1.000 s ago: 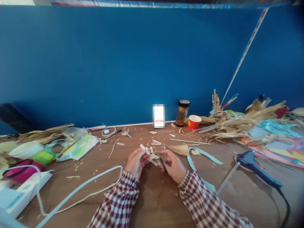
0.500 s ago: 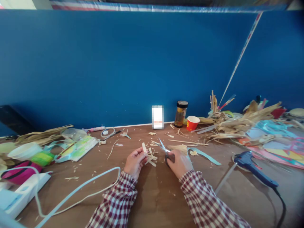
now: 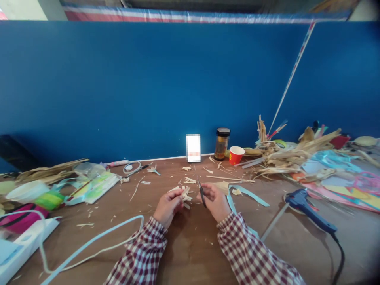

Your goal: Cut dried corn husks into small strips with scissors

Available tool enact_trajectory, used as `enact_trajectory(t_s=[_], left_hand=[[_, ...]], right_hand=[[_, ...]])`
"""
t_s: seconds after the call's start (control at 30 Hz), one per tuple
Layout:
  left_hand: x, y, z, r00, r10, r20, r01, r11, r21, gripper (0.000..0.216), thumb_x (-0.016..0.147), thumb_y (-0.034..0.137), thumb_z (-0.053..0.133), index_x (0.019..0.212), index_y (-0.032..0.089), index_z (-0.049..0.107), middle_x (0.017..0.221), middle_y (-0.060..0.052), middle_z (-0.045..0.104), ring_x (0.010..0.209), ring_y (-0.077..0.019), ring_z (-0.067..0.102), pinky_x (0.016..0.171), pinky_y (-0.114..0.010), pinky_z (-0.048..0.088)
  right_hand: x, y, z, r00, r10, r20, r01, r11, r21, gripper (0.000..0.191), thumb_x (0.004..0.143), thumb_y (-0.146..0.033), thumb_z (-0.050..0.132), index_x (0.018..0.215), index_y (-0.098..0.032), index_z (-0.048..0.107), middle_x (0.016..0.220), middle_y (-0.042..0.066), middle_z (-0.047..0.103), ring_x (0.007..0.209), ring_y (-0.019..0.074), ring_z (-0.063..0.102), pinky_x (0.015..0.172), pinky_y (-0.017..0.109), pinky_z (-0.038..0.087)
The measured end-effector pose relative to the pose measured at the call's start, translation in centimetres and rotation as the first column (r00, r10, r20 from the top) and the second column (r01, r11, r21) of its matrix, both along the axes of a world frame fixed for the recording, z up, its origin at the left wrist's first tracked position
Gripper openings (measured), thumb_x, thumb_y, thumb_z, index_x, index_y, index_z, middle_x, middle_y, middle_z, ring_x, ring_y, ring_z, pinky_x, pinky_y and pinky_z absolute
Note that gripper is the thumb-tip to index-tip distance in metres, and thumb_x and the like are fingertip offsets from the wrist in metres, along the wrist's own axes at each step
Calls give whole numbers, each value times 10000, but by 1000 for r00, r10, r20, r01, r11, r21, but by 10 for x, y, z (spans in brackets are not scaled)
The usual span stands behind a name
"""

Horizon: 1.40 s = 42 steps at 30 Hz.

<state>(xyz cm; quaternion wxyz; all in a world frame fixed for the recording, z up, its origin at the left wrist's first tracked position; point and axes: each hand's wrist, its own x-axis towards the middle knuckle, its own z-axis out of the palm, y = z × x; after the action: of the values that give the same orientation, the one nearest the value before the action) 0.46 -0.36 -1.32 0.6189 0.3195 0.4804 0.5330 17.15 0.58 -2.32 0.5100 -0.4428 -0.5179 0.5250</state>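
Observation:
My left hand (image 3: 168, 206) is closed in a pinch on a pale strip of dried husk (image 3: 185, 192), just above the table. Short cut husk pieces (image 3: 187, 205) lie under and beside its fingertips. A pair of scissors (image 3: 202, 194) with dark handles is in my right hand (image 3: 216, 201), blades pointing away from me. Its fingers are wrapped at the handles; whether the blades are apart is hard to make out. Near the right hand lie a flat piece of husk (image 3: 221, 187) and a light blue ribbon (image 3: 252, 194).
A blue glue gun (image 3: 310, 209) with its cord lies at the right. Behind stand a red paper cup (image 3: 236, 156), a dark-lidded jar (image 3: 222, 144) and a bright phone-like screen (image 3: 194, 148). Husk heaps (image 3: 303, 154) fill the right back. A white cable (image 3: 101, 251) and a power strip (image 3: 28, 247) occupy the left.
The scissors have turned and their blades look less spread. The strip in my left hand has tilted lower. The whole view has shifted slightly.

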Motion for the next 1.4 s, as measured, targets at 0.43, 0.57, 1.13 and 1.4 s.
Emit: enact_trajectory(t_s=[0.43,0.57,1.13,1.4], left_hand=[[1,-3,-2,957,-179,-230,207,972,107,425,593,268,714,985,133,624,682,8,565,532,-72,491,478,-190,412],[0,-3,0,977,-131,-168,152,981,118,440,604,287,710,1010,144,614,715,-1,574,554,-74,507,489,-184,426],[-4,4,-12,906,-164,-390,251,950,185,238,601,308,704,732,119,641,607,-12,601,491,-92,507,497,-222,427],[3,1,-4,963,-171,-206,198,973,117,391,583,309,733,913,131,622,759,-43,644,628,-127,585,568,-230,460]], right_hand=[[2,-10,9,986,109,129,-100,992,-78,418,636,-245,648,1005,-191,461,585,-40,603,479,115,529,453,213,394],[-1,-10,7,980,158,118,-153,987,-52,410,644,-254,641,1008,-198,461,584,-50,588,464,98,502,450,207,388],[-4,-5,0,992,93,90,-97,994,46,386,642,-225,648,1012,-166,553,724,12,639,658,147,593,624,275,478],[-10,-9,1,973,200,115,-197,980,-33,355,621,-158,614,972,-162,561,597,-30,612,473,82,502,437,180,347]])
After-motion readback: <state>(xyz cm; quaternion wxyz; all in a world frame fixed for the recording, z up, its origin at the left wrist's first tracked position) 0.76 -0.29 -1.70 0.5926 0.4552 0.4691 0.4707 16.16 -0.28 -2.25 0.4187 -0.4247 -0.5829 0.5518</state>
